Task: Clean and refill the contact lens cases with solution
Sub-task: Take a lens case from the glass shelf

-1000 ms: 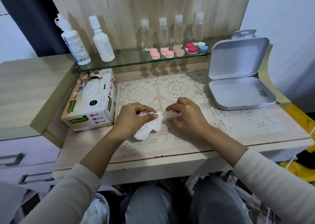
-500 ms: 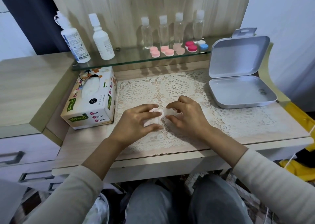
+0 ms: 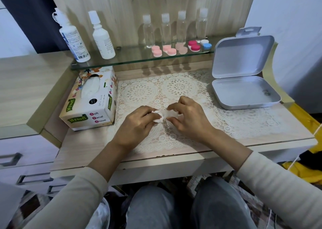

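Over the lace mat, my left hand grips a crumpled white tissue. My right hand pinches the other end of the tissue between thumb and fingertips. Whether anything is wrapped inside is hidden. Several contact lens cases stand on the glass shelf: pink ones, a beige one, a red one and a white and blue one. Two white solution bottles stand at the shelf's left end.
A tissue box lies left of the mat. An open white tin sits at the right with its lid up. Several small clear bottles line the shelf's back. Drawers are at the left, and my knees are under the desk edge.
The tissue that hung below my left hand is now bunched up inside its fingers. Both hands have stayed close together over the mat.
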### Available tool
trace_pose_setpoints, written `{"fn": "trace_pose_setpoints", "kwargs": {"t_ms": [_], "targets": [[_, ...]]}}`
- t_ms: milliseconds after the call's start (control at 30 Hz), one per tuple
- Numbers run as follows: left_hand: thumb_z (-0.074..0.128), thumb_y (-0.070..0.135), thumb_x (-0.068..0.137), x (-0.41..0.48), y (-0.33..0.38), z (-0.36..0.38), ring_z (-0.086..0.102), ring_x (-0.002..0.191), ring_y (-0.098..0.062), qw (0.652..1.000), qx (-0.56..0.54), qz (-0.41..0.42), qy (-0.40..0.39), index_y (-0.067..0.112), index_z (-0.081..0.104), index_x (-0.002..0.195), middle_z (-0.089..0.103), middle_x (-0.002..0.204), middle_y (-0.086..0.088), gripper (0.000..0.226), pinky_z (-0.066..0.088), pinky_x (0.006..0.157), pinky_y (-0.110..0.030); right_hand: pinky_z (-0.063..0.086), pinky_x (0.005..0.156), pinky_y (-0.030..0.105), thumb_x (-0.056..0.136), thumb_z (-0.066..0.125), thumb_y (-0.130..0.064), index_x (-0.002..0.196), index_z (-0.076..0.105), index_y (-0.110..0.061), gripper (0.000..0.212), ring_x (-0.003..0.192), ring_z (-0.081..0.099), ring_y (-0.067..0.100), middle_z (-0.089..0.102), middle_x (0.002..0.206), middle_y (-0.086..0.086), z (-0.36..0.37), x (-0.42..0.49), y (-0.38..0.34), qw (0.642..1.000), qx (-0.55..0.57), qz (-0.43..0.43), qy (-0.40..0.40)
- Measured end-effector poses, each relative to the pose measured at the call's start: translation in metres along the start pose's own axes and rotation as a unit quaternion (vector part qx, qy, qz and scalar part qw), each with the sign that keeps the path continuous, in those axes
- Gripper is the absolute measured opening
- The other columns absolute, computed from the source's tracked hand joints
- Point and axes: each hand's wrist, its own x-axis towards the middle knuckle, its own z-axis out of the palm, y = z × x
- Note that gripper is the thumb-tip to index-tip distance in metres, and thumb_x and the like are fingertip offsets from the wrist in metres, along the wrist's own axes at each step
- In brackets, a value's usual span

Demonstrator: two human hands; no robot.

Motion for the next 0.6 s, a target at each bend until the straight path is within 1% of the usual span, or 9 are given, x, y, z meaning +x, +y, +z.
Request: {"fn": "trace_pose_setpoints", "kwargs": {"t_ms": [100,167,233,333,433,500,600], "targets": [[0.063,-0.004,0.076,-0.0007,0.0023,0.0024,0.054,0.087,-0.019,1.0,0.002,-0.001,0.014,0.003,0.059,0.091,0.063,0.089,-0.017,0.017,0.046,0.077,-0.023,0.032,0.062,0.028,0.069,0.077,-0.011,0.093,0.07,-0.003,0.026,0.066,0.049,0.023,0.052,0.074,0.011,0.0001,-0.0002,-0.0018,1.0,-0.002,-0.012,0.007],[0.066,-0.006,0.075,-0.0023,0.0026,0.0041,0.054,0.089,-0.021,1.0,0.006,-0.009,0.023,0.001,0.061,0.093,0.063,0.091,-0.02,0.02,0.046,0.078,-0.024,0.031,0.061,0.026,0.069,0.076,-0.012,0.091,0.069,-0.004,0.024,0.065,0.043,0.018,0.05,0.072,0.009,-0.0004,0.0001,-0.0033,1.0,-0.002,-0.018,0.015],[0.065,-0.004,0.077,-0.0033,0.0016,0.0036,0.055,0.091,-0.022,1.0,0.009,-0.008,0.025,0.005,0.059,0.101,0.063,0.094,-0.02,0.027,0.046,0.078,-0.024,0.03,0.06,0.026,0.069,0.075,-0.013,0.09,0.069,-0.004,0.023,0.065,0.041,0.016,0.048,0.072,0.007,-0.0017,0.0008,-0.0038,0.999,0.001,-0.019,0.027],[0.057,0.004,0.084,-0.0032,0.0001,0.0013,0.056,0.093,-0.022,1.0,0.01,-0.005,0.011,0.01,0.06,0.108,0.063,0.098,-0.02,0.025,0.047,0.077,-0.024,0.03,0.06,0.025,0.067,0.076,-0.012,0.089,0.069,-0.004,0.024,0.064,0.039,0.015,0.046,0.071,0.005,-0.0036,0.0009,-0.003,0.999,-0.003,-0.025,0.036],[0.056,0.005,0.083,-0.0013,0.002,-0.0005,0.054,0.09,-0.02,1.0,0.016,-0.007,-0.008,0.003,0.069,0.099,0.063,0.093,-0.02,0.02,0.046,0.076,-0.021,0.031,0.061,0.026,0.067,0.078,-0.011,0.089,0.069,-0.003,0.025,0.065,0.041,0.016,0.049,0.071,0.009,-0.0038,-0.0007,-0.0013,0.999,-0.005,-0.026,0.027],[0.056,0.003,0.083,0.0003,0.0038,-0.0016,0.053,0.088,-0.019,1.0,0.017,-0.004,-0.006,0.0,0.07,0.093,0.063,0.089,-0.019,0.018,0.043,0.077,-0.02,0.032,0.061,0.027,0.068,0.077,-0.012,0.091,0.069,-0.003,0.026,0.065,0.047,0.02,0.051,0.072,0.01,-0.0039,-0.0023,-0.0002,1.0,-0.004,-0.024,0.017],[0.06,-0.008,0.077,0.0018,0.0051,-0.0009,0.053,0.087,-0.018,1.0,0.02,-0.008,0.0,-0.003,0.068,0.089,0.063,0.087,-0.017,0.014,0.043,0.078,-0.021,0.033,0.061,0.027,0.069,0.075,-0.013,0.092,0.069,-0.003,0.026,0.066,0.054,0.026,0.052,0.073,0.011,-0.0037,-0.0037,0.0016,1.0,-0.005,-0.025,0.017]]}}
